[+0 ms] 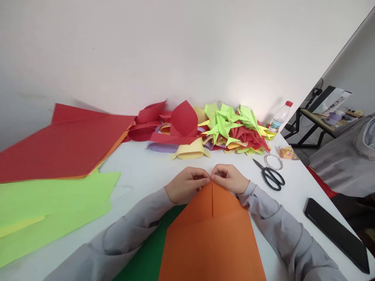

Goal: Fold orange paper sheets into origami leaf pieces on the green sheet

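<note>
A large orange paper sheet [215,246] lies in front of me, its two far corners folded in to meet at a centre seam, making a point at the far end. My left hand [189,183] pinches the left side of that point between thumb and finger. Just beside it, my right hand [229,178] pinches the right side of the same tip, the two thumbs almost touching. A green sheet [148,249] is partly under the orange paper and my left sleeve.
Red sheets [67,144] and light green sheets [58,210] are stacked at left. Folded paper shapes [184,121] line the wall. Scissors [271,175], a tape roll [273,161], a wrapped snack [286,152], a bottle [278,117] and a black case [336,234] sit at right.
</note>
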Action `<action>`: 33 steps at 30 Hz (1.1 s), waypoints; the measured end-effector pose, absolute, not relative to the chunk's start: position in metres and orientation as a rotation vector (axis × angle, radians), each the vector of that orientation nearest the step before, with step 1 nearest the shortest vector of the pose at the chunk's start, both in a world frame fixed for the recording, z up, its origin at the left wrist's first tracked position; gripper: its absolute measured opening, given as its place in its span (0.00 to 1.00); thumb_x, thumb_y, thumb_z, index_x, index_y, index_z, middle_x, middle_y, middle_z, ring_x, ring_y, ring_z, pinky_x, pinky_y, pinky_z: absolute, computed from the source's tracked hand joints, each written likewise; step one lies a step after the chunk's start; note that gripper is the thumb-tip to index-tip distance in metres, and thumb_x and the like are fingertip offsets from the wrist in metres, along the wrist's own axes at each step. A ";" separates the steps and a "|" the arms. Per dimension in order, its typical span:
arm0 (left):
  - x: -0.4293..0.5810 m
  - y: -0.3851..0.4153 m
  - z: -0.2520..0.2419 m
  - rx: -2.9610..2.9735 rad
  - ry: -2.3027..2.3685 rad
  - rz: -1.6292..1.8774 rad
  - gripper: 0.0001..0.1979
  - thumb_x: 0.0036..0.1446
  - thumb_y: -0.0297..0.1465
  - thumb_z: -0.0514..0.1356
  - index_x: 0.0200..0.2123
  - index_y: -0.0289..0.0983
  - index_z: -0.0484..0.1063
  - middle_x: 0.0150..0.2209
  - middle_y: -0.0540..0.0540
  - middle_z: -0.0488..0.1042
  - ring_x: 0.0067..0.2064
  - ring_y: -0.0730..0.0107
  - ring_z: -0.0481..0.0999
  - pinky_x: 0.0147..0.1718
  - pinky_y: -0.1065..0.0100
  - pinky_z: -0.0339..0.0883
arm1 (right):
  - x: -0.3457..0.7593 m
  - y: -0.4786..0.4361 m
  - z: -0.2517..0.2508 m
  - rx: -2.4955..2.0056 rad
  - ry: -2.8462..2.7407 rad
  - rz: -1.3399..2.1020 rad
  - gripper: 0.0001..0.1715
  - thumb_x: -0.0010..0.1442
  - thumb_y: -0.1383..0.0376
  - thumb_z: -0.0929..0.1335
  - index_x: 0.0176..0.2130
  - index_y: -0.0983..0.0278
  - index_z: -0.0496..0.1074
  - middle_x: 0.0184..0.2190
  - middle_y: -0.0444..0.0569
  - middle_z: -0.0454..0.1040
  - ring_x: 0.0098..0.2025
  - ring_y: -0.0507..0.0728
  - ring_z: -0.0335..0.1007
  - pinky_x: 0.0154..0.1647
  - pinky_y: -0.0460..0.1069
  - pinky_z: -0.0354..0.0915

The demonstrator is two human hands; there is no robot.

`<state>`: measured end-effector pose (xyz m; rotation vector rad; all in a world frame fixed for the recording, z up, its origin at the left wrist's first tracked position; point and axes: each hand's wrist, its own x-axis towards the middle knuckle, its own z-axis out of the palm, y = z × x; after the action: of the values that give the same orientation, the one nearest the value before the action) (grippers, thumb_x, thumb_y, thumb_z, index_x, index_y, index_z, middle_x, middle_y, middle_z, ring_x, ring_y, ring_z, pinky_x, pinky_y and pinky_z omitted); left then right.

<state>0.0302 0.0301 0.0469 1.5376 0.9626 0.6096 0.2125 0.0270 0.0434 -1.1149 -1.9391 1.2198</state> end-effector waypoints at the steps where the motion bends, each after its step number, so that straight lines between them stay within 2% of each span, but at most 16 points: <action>1: 0.031 0.030 0.047 1.527 0.968 0.613 0.14 0.42 0.41 0.59 0.22 0.36 0.72 0.19 0.52 0.67 0.23 0.72 0.64 0.25 0.70 0.60 | 0.212 0.027 0.043 -1.115 -1.948 1.209 0.06 0.55 0.64 0.65 0.28 0.64 0.66 0.19 0.37 0.61 0.22 0.47 0.53 0.23 0.43 0.53; 7: 0.033 0.029 0.046 1.476 1.037 0.648 0.10 0.38 0.38 0.58 0.19 0.36 0.72 0.17 0.53 0.66 0.23 0.73 0.63 0.26 0.70 0.61 | 0.208 0.025 0.041 -1.129 -2.011 1.073 0.03 0.53 0.67 0.64 0.27 0.63 0.64 0.18 0.36 0.60 0.21 0.47 0.53 0.23 0.43 0.52; 18: 0.025 0.036 0.049 1.466 1.107 0.625 0.10 0.36 0.37 0.59 0.18 0.36 0.73 0.18 0.51 0.68 0.23 0.71 0.64 0.26 0.69 0.60 | 0.222 0.042 0.032 -1.109 -1.652 1.067 0.09 0.50 0.59 0.65 0.26 0.63 0.64 0.22 0.39 0.63 0.24 0.49 0.56 0.27 0.46 0.55; 29: 0.005 0.048 0.059 1.573 1.066 0.376 0.08 0.34 0.34 0.58 0.13 0.37 0.73 0.15 0.51 0.67 0.22 0.72 0.63 0.24 0.71 0.58 | 0.245 0.062 0.021 -1.152 -1.475 0.996 0.11 0.46 0.57 0.67 0.24 0.63 0.65 0.21 0.39 0.63 0.24 0.50 0.56 0.29 0.46 0.55; 33: -0.002 0.050 0.063 1.607 1.037 0.284 0.08 0.35 0.33 0.58 0.14 0.37 0.74 0.15 0.50 0.69 0.23 0.71 0.66 0.25 0.71 0.60 | 0.252 0.066 0.022 -1.163 -1.438 0.984 0.11 0.46 0.58 0.67 0.23 0.63 0.66 0.21 0.40 0.65 0.25 0.50 0.58 0.31 0.47 0.56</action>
<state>-0.0020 0.0503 0.0632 1.6065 1.0374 0.2843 0.2524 0.0662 0.0217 -1.1635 -1.4380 0.9837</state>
